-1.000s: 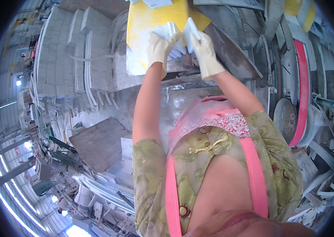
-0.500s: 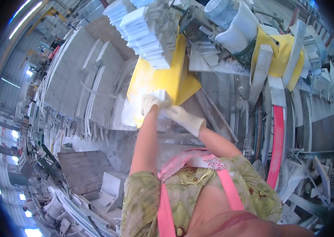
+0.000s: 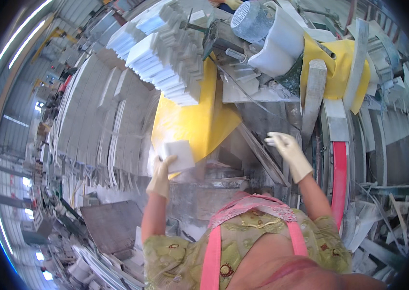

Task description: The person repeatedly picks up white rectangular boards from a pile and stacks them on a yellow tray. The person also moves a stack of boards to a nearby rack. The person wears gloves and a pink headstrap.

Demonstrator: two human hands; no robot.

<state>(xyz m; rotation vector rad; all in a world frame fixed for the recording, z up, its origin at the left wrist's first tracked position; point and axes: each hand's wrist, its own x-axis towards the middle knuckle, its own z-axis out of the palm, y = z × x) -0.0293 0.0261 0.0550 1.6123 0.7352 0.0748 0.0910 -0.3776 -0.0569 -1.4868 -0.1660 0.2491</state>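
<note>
Workshop floor, stone-cutting hall, long roof lights curving down far left. Left side: rows of pale stone slabs (image 3: 107, 116) leaning on edge, too many to count; one flat grey slab (image 3: 112, 224) lying below them near my left elbow. Up top, one stepped stack of white cut tiles (image 3: 165, 53), count not clear. One big yellow panel (image 3: 194, 121) under the stack, no labels or signs I can make out. My left hand (image 3: 160, 175), pale glove, fingers clamped on the bottom edge of one white stone tile (image 3: 179, 154), held up in front of the yellow panel. Right of that, one grey ribbed motor (image 3: 250, 21) at top, next to a white curved cover (image 3: 279, 46). My right hand (image 3: 286, 147), gloved, fingers spread, holding nothing, hovering over the grey machine bed (image 3: 262, 121). One red curved guard (image 3: 341, 179) just right of my forearm, yellow housing (image 3: 342, 67) above.
</note>
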